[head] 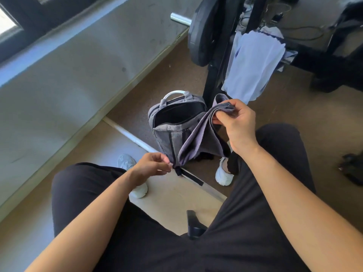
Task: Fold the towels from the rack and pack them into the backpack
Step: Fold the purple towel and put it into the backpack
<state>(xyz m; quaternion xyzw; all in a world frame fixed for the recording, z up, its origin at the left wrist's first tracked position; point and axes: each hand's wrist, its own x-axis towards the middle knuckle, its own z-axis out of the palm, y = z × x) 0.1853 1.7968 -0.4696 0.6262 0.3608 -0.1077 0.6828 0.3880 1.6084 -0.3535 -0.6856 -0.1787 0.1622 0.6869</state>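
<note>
Two hands share one grey-purple towel (196,138) between them. Our left hand (151,165), low and nearest our knee, has its fingers curled, with thumb and forefinger pinching the towel's bottom corner; that pull draws the cloth taut so the layers hang straight. Just behind that corner stands the grey backpack (167,134), upright on the floor between our feet, its main zip wide open and its mouth turned up toward us. We judge it was set there so a folded towel can drop straight in. What we can see of its inside is dark lining with no towel in it, though the bottom is hidden. The towel runs up and to the right across the pack's front corner, doubled into several layers. Our right hand (237,124) grips the stacked top edges, thumb beneath and fingers curled over, which keeps the folds lined up. We judge at least one more fold is needed before the towel fits the opening. Further right, a pale blue towel (255,63) hangs over the black rack (213,79), not yet folded.
</note>
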